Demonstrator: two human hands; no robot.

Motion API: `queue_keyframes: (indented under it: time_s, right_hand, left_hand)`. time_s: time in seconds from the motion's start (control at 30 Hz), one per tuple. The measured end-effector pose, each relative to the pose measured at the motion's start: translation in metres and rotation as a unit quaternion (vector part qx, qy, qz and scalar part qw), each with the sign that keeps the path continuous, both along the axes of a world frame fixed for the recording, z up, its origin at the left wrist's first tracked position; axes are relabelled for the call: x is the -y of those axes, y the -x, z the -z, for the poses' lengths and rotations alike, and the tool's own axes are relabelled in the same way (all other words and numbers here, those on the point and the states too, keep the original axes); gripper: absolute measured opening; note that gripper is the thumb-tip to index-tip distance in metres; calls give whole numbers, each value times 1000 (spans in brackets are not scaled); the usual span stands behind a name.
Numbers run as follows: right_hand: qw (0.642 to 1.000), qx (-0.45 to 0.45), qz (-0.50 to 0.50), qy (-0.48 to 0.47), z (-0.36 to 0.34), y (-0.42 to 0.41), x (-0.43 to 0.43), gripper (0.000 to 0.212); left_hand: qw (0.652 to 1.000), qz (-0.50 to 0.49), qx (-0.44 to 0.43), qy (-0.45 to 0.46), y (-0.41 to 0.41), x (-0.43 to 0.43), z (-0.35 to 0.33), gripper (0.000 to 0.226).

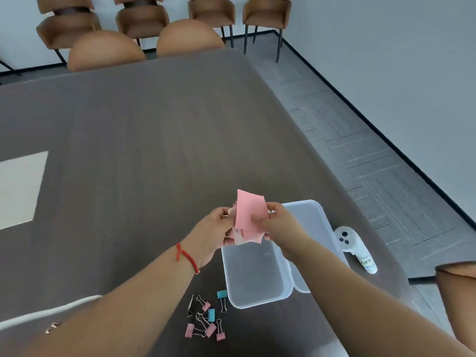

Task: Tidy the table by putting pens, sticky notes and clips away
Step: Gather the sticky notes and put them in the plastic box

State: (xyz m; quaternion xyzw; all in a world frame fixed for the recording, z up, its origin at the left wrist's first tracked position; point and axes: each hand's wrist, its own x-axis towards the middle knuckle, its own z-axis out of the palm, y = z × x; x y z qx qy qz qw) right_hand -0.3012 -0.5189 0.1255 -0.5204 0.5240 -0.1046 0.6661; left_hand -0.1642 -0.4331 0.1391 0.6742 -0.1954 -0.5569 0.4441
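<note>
Both hands hold a loose bunch of pink sticky notes (249, 215) above the far end of a clear plastic box (253, 279). My left hand (215, 231) grips the bunch from the left, and my right hand (279, 222) pinches it from the right. The box is open and looks empty. Its lid (313, 222) lies flat beside it on the right. Several pink and blue binder clips (207, 318) lie scattered on the dark table (154, 137) in front of the box. No pens are in view.
A white controller (354, 247) lies near the table's right edge, right of the lid. A beige inset panel (20, 186) is at the far left. Brown chairs (189, 38) stand along the far edge. A white cable (51, 310) runs under my left forearm.
</note>
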Motion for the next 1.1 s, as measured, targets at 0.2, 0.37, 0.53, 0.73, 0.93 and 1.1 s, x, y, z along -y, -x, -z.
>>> queue_keyframes:
  time_s: [0.2,0.37,0.53,0.73,0.93,1.1]
  right_hand:
    - [991,-114,34,57,36,7,-6,42]
    - [980,-169,-36,101,75,-15,-24,35]
    - [977,-182,-84,78,101,-28,-10,45]
    - [944,-214,-213,130,124,-23,0,52]
    - [898,-238,-324,179,115,-17,-3,75]
    - [896,-161,-335,243,74,-3,-18,63]
  left_hand:
    - [995,-49,-12,-85,19,23,46,22]
    - [983,-78,-6,-167,24,34,93,34]
    - [969,-171,-71,-163,31,48,100,33]
    - [968,-188,-46,-161,20,46,127,44]
    - [986,-60,28,-151,26,37,103,56]
    - [983,-63,171,-14,12,4,55,33]
